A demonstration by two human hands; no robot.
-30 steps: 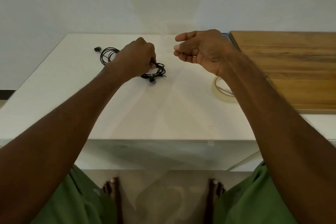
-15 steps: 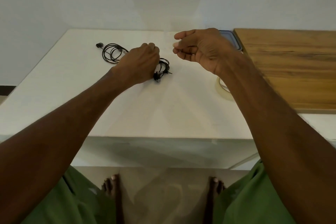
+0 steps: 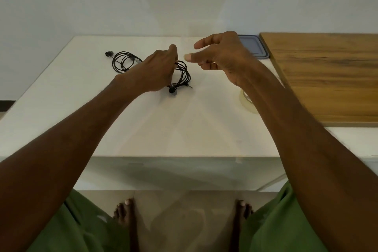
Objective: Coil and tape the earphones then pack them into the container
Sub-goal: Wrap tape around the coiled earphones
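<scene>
- A coil [image 3: 183, 73] of black earphones sat near the middle of the white surface [image 3: 163, 125]
- The left hand [image 3: 157, 69] gripped its top, fingers curled round the cord
- The right hand [image 3: 223, 55] hovered just beside, thumb and forefinger apart, nothing visible in it
- A second coil [image 3: 122, 61] lay loose to the left
- The container [image 3: 255, 47] sat behind the right hand
- Tape [image 3: 246, 101] lay beside a wooden board [image 3: 327, 77]

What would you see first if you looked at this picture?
The left hand grips a coiled black earphone bundle on the white table, and the right hand hovers just beside it. A second black coil lies farther left, and a wooden board fills the right side.
</scene>
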